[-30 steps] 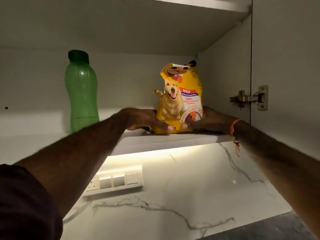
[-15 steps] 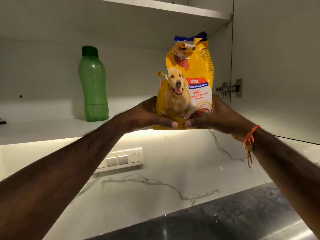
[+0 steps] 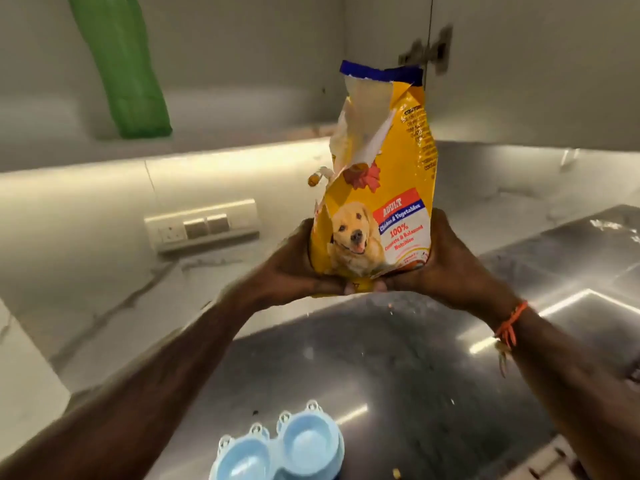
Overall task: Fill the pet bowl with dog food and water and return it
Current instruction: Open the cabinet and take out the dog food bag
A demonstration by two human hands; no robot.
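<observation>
Bag (image 3: 377, 216) of dog food: yellow printed pouch, upright, centre of the frame, held in the air above the counter (image 3: 398, 368) and clear of the shelf (image 3: 214, 133) behind it. Top torn open; a ragged flap of pale inner lining stands up under the blue top band.

Grip: left hand (image 3: 294, 268) clasps the lower left side, right hand (image 3: 450, 268) the lower right; both are closed on the base, fingertips meeting underneath. An orange thread sits on the right wrist.

Handling, judged: soft, crinkly film with loose kibble inside. The walls look likely to buckle above the fill line, so the base is the sound place to hold. Weight appears modest, since the upper half looks slack and part empty. The film may be slick; pinching the torn flap would probably rip it further. For pouring, one hand under the base and the other steering the side just below the mouth should serve. The jagged opening may spill unevenly.

Bowl (image 3: 280, 448): pale blue twin-cup pet bowl, bottom centre of the frame, resting on the counter, both cups empty. Light plastic by the look of it; it may slide on the polished top if bumped.

Room: dark glossy counter is open between bag and bowl, with a few crumbs scattered. Marble backsplash and a switch plate (image 3: 202, 225) lie at left centre; a green bottle (image 3: 124, 67) stands on the shelf, upper left, well apart from the bag. A cabinet door with hinge hangs at upper right, near the bag's top. The counter's near edge is cut off by the frame at lower right.
</observation>
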